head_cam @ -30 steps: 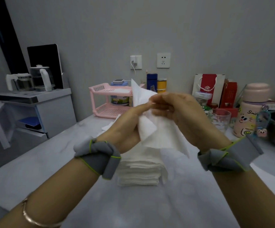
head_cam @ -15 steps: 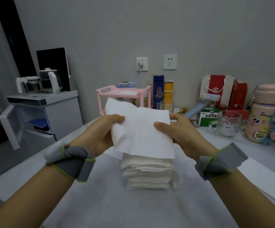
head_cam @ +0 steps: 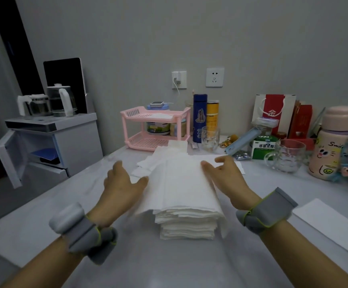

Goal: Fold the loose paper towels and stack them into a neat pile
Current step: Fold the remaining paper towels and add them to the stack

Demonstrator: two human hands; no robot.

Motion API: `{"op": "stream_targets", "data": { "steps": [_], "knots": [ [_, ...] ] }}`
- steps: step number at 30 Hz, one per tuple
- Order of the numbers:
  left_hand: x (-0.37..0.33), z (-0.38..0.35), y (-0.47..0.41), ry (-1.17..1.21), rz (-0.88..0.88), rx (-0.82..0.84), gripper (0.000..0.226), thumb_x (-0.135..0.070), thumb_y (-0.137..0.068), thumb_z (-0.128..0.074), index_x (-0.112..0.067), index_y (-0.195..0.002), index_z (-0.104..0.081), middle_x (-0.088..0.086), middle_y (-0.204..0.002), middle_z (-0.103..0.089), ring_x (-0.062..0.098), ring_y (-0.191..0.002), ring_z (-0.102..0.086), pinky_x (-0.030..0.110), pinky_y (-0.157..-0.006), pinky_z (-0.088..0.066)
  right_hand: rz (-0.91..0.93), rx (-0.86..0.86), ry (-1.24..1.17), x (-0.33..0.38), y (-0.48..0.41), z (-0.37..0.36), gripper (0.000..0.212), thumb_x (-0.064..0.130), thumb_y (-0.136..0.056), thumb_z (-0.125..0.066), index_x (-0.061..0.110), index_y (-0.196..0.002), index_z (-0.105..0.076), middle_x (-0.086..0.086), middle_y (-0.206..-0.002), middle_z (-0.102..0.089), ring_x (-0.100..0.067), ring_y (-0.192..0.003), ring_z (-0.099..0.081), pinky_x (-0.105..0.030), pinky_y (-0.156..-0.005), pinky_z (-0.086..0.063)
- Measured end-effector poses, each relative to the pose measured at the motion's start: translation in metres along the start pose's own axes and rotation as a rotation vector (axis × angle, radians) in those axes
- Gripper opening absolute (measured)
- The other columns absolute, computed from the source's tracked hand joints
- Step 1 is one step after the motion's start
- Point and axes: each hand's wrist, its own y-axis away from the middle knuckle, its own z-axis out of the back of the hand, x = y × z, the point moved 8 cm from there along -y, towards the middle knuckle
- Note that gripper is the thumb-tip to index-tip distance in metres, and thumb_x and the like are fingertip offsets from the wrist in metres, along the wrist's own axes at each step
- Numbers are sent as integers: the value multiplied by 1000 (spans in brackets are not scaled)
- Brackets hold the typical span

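White paper towel [head_cam: 181, 183] laid atop pile [head_cam: 187, 227] on counter [head_cam: 127, 258] | left hand [head_cam: 121, 188], right hand [head_cam: 229, 179] placed at its sides | fingers [head_cam: 223, 160] spread, nothing held

White paper towels [head_cam: 181, 183], pink rack [head_cam: 154, 129], grey wristbands [head_cam: 85, 231].

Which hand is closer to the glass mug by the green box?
Right. The right hand is left of the glass mug, not touching it. The left hand is farther away, on the other side of the paper towel pile.
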Motion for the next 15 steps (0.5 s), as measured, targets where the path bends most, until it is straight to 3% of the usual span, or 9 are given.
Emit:
{"op": "stream_targets", "data": {
  "steps": [2, 4, 6, 8, 9, 12, 15],
  "knots": [
    [-29, 7, 14, -119, -293, -97, 67, -44, -92, -47, -17, -147, -21, 3, -151, -27, 21, -137, -23, 31, -109, -21, -180, 52, -54, -21, -2, 1, 56, 41, -91, -53, 2, -129, -43, -13, -103, -57, -25, -90, -59, -39, -80, -52],
    [-55, -10, 34, -130, -525, 60, 68, -60, -85, -27, -30, -145, -24, -10, -152, -23, 2, -138, -10, 20, -109, -6, -358, 153, -94, -40, 2, -4, 56, 45, -91, -51, 0, -125, -48, -25, -117, -56, -39, -107, -57, -46, -93, -49],
    [-69, -35, 53, -222, -639, 255, 78, -69, -75, -11, -39, -146, -16, -19, -154, -9, -11, -132, 7, 17, -107, 9, -493, 242, -222, -54, 6, -10, 60, 51, -90, -48, 0, -121, -47, -26, -118, -56, -43, -106, -58, -49, -83, -54],
    [-72, -54, 64, -362, -696, 356, 78, -68, -75, -5, -39, -148, -7, -20, -155, 5, -12, -129, 19, 18, -107, 16, -593, 333, -343, -61, 9, -16, 73, 57, -87, -48, -1, -130, -38, -25, -110, -58, -38, -89, -63, -41, -62, -56],
    [-70, -61, 67, -417, -697, 384, 78, -67, -76, -4, -37, -148, -4, -19, -155, 10, -10, -130, 22, 19, -108, 18, -629, 368, -372, -64, 12, -19, 79, 60, -85, -48, -1, -133, -35, -24, -111, -59, -35, -87, -63, -39, -60, -56],
    [-60, -73, 70, -474, -672, 404, 69, -62, -86, -8, -35, -148, 1, -15, -156, 14, -5, -137, 20, 22, -111, 18, -649, 424, -353, -72, 12, -20, 82, 62, -82, -50, -3, -131, -41, -20, -112, -61, -31, -92, -63, -39, -68, -56],
    [-53, -77, 70, -494, -683, 378, 63, -58, -92, -14, -36, -148, -1, -16, -156, 12, -3, -139, 16, 19, -110, 17, -587, 493, -390, -68, 11, -19, 55, 48, -86, -55, 4, -119, -56, -18, -113, -65, -33, -101, -62, -46, -87, -50]
  ]
}}
